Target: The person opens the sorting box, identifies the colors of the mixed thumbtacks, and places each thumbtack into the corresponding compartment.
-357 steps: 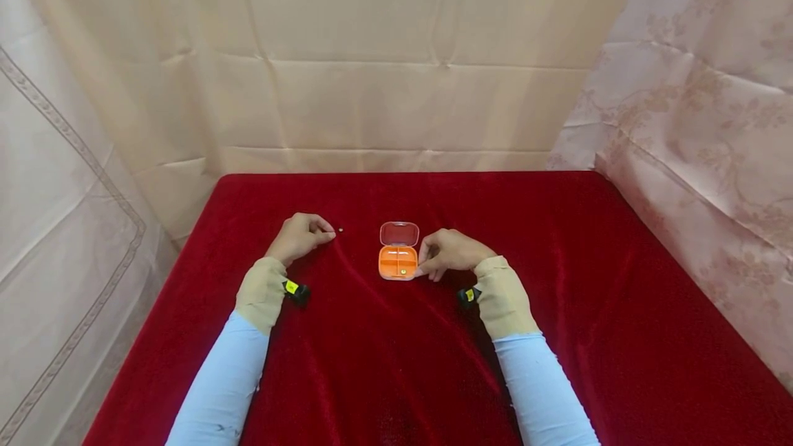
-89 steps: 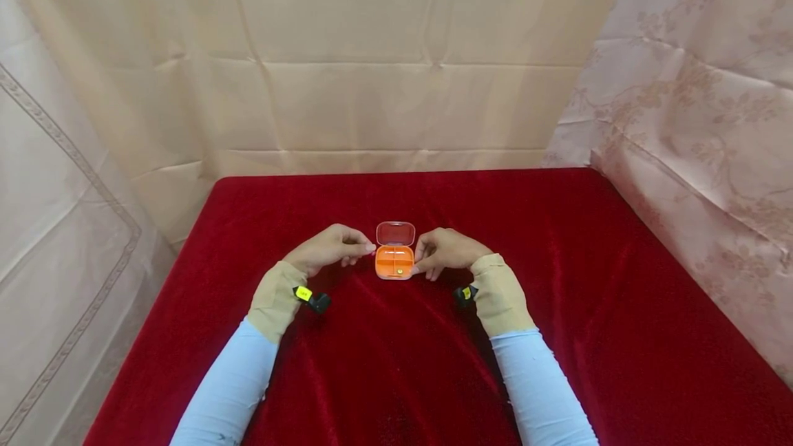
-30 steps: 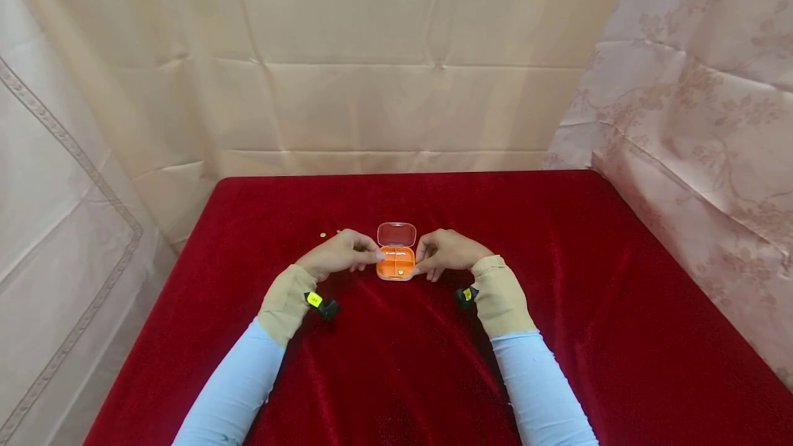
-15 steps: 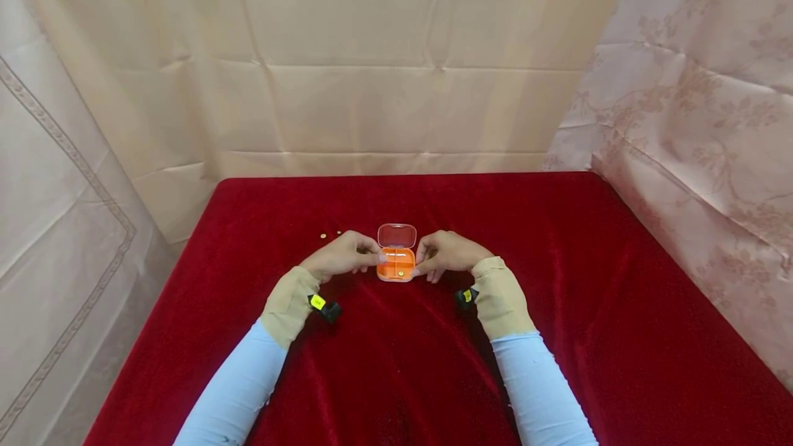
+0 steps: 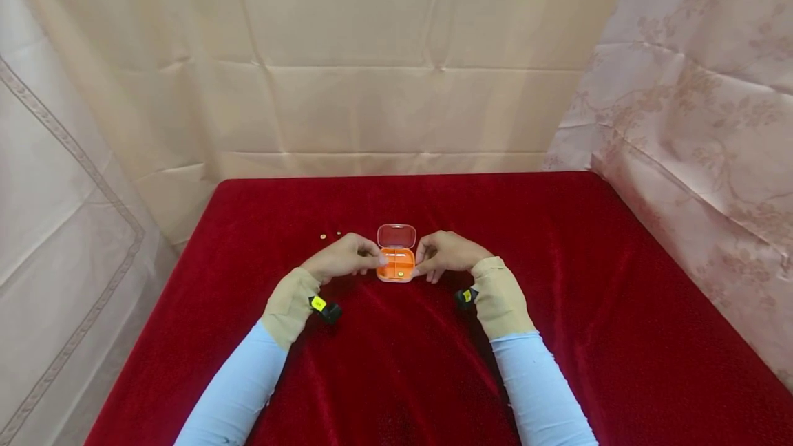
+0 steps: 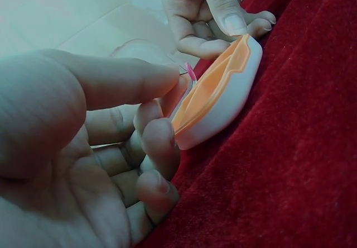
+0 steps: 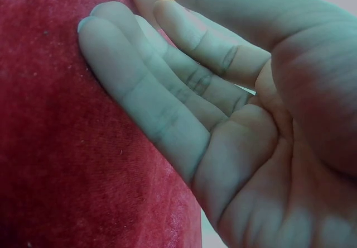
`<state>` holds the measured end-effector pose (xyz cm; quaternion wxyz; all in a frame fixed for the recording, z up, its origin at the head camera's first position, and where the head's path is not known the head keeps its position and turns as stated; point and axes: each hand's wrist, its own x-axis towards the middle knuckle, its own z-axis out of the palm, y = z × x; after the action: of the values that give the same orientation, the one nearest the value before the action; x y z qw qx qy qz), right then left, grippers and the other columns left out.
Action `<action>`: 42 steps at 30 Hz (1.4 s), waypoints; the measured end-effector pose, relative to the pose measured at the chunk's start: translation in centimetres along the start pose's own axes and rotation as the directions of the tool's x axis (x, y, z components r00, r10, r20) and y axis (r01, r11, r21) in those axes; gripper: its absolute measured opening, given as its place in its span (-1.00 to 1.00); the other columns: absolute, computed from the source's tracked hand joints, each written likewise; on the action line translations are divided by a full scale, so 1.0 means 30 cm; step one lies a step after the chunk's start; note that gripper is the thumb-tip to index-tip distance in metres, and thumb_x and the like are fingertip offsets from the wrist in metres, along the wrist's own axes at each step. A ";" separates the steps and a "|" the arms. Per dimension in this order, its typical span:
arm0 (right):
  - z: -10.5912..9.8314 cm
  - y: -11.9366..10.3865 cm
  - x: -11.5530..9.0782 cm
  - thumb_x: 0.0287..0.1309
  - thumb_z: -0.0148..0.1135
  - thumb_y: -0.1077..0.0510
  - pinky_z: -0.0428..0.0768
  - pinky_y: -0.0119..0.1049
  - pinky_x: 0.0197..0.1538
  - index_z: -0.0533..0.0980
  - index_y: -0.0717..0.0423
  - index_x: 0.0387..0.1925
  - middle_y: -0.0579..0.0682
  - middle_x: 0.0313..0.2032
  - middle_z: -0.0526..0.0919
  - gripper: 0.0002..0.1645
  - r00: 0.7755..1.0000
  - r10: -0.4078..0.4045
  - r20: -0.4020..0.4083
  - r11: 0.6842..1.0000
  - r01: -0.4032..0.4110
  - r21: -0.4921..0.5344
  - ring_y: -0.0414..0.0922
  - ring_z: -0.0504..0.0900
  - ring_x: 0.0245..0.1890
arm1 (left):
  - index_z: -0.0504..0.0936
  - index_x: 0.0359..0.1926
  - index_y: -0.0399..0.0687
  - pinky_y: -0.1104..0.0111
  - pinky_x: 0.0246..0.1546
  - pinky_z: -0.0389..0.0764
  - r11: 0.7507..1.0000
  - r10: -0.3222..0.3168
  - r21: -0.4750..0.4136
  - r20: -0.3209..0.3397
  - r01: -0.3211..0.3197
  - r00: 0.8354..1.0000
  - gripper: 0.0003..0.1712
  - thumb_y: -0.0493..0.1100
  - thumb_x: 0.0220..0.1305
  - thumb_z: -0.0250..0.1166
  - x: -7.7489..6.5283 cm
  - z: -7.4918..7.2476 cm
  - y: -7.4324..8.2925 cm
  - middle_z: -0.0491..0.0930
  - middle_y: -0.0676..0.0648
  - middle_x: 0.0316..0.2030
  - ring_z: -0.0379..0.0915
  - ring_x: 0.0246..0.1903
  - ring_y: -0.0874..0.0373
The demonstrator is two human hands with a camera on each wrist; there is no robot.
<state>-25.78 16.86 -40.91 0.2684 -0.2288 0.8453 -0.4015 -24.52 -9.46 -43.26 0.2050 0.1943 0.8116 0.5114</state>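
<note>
An orange pill box (image 5: 388, 272) with its clear lid (image 5: 397, 235) raised stands mid-table. A small yellow round piece (image 5: 400, 274) lies in its front right compartment. My left hand (image 5: 345, 254) is at the box's left side, fingertips over the left compartments. In the left wrist view its thumb and forefinger pinch a small pink piece with a thin metal pin (image 6: 191, 71); its exact kind is unclear. My right hand (image 5: 455, 251) grips the box's right edge, thumb at the front corner. In the right wrist view the box is mostly hidden by the fingers (image 7: 139, 86).
Two tiny round pieces lie behind the left hand: a yellowish one (image 5: 323, 236) and a smaller one (image 5: 339, 232). A red velvet cloth (image 5: 396, 363) covers the table. Curtains (image 5: 396, 109) hang behind and on both sides.
From near a tiny piece at left, my left hand has come right to the pill box, with the pink piece showing on the way. It barely moves in the last second. The right hand keeps its hold.
</note>
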 end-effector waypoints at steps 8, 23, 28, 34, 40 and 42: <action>0.001 0.001 0.001 0.07 0.43 0.20 0.64 -0.17 -0.34 0.53 0.26 -0.32 0.10 -0.39 0.63 -0.75 1.000 0.003 -0.002 1.000 -0.003 -0.006 0.00 0.68 -0.46 | 0.71 -0.22 -0.17 0.36 -0.46 0.42 0.999 0.007 0.034 0.008 -0.007 1.000 -0.76 -0.07 0.27 0.34 -0.007 0.003 0.009 0.58 -0.05 -0.38 0.36 -0.49 0.12; 0.004 -0.001 0.000 0.07 0.43 0.19 0.64 -0.17 -0.34 0.54 0.26 -0.32 0.11 -0.39 0.64 -0.75 1.000 -0.002 0.003 1.000 0.002 -0.009 0.01 0.68 -0.46 | 0.74 -0.27 -0.11 0.39 -0.49 0.41 0.999 0.006 0.052 0.011 -0.007 1.000 -0.81 -0.08 0.24 0.37 -0.011 0.004 0.010 0.59 -0.01 -0.43 0.34 -0.52 0.17; 0.003 0.001 0.001 0.07 0.44 0.17 0.64 -0.18 -0.34 0.54 0.24 -0.32 0.11 -0.38 0.64 -0.75 1.000 0.005 -0.007 1.000 -0.005 -0.016 0.01 0.68 -0.45 | 0.74 -0.21 -0.02 0.35 -0.50 0.43 0.997 0.005 0.078 -0.068 0.000 0.998 -0.77 0.01 0.27 0.34 -0.025 -0.060 0.005 0.61 -0.09 -0.35 0.37 -0.50 0.13; 0.002 -0.009 -0.002 0.04 0.46 0.16 0.64 -0.17 -0.34 0.54 0.26 -0.32 0.11 -0.39 0.64 -0.71 1.000 0.001 -0.008 1.000 -0.001 -0.020 0.03 0.68 -0.45 | 0.69 -0.06 -0.12 0.25 -0.46 0.45 0.998 -0.009 0.052 -0.251 0.023 0.968 -0.61 0.07 0.29 0.31 -0.099 -0.219 -0.018 0.54 -0.27 -0.28 0.37 -0.46 0.09; 0.003 -0.004 -0.004 0.03 0.47 0.14 0.64 -0.17 -0.34 0.54 0.26 -0.32 0.12 -0.40 0.64 -0.69 1.000 0.005 -0.008 1.000 -0.005 -0.017 0.03 0.68 -0.45 | 0.66 -0.03 -0.21 0.25 -0.44 0.46 0.993 -0.082 0.052 -0.369 0.109 0.926 -0.60 0.02 0.31 0.30 -0.133 -0.276 -0.055 0.56 -0.30 -0.20 0.41 -0.39 0.00; 0.004 0.000 -0.005 0.04 0.46 0.14 0.64 -0.18 -0.34 0.54 0.25 -0.31 0.11 -0.40 0.64 -0.69 1.000 0.005 -0.008 1.000 -0.006 -0.016 0.03 0.68 -0.45 | 0.66 -0.05 -0.19 0.28 -0.40 0.47 0.989 -0.103 0.061 -0.384 0.137 0.918 -0.64 0.00 0.31 0.30 -0.126 -0.271 -0.068 0.57 -0.24 -0.19 0.43 -0.34 -0.01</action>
<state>-25.59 16.89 -40.92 0.2642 -0.2270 0.8501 -0.3950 -25.90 -18.37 -41.41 0.0665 0.0502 0.8678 0.4899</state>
